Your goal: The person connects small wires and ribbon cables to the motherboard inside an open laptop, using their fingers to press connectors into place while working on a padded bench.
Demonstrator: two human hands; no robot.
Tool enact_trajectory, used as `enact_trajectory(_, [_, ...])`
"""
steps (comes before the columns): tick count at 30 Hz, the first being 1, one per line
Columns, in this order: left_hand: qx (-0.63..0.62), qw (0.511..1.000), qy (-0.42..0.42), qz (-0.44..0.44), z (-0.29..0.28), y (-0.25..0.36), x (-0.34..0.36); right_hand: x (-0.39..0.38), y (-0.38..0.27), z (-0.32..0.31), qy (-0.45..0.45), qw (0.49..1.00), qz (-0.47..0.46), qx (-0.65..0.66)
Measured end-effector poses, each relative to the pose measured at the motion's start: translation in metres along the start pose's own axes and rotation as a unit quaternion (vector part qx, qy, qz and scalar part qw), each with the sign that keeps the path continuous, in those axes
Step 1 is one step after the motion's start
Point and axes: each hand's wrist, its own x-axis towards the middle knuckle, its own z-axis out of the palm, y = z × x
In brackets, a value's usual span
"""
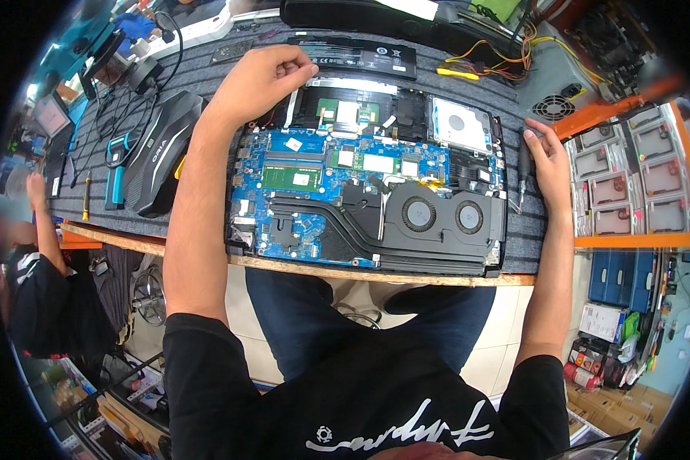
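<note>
An opened laptop (360,226) lies with its blue board, green memory module (290,178), twin fans (420,215) and square silver drive (462,126) exposed. My left hand (272,80) is over its upper left corner, fingers closed in a pinch; what is between them, if anything, is hidden. Behind the laptop, near those fingers, lies a loose black battery (368,57). At the laptop's right side, my right hand (544,153) has its fingers on the handle of a black screwdriver (524,161), whose shaft points toward the bench's front edge.
A black case (161,153), teal tool (116,176), yellow screwdriver (87,195) and cables occupy the left bench (92,222). A power supply (548,84) with wires and a yellow tool (456,73) are behind. An orange rack (629,241) stands right. A co-worker's hand (36,192) is at left.
</note>
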Motion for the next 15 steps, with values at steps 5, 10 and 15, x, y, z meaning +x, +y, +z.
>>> enact_trajectory(5, [-0.005,1.000,-0.003,0.000,0.0000,-0.0010,0.0010,-0.0010,-0.0047,0.0000,-0.002,1.000,0.011,0.004])
enact_trajectory(10, [0.003,1.000,-0.017,-0.015,-0.0019,0.0028,0.0016,-0.0013,-0.0065,-0.0008,0.001,1.000,0.011,-0.006])
enact_trajectory(15, [0.009,1.000,-0.007,-0.011,-0.0006,0.0001,0.0009,0.0000,-0.0040,-0.0018,0.001,1.000,0.004,-0.004])
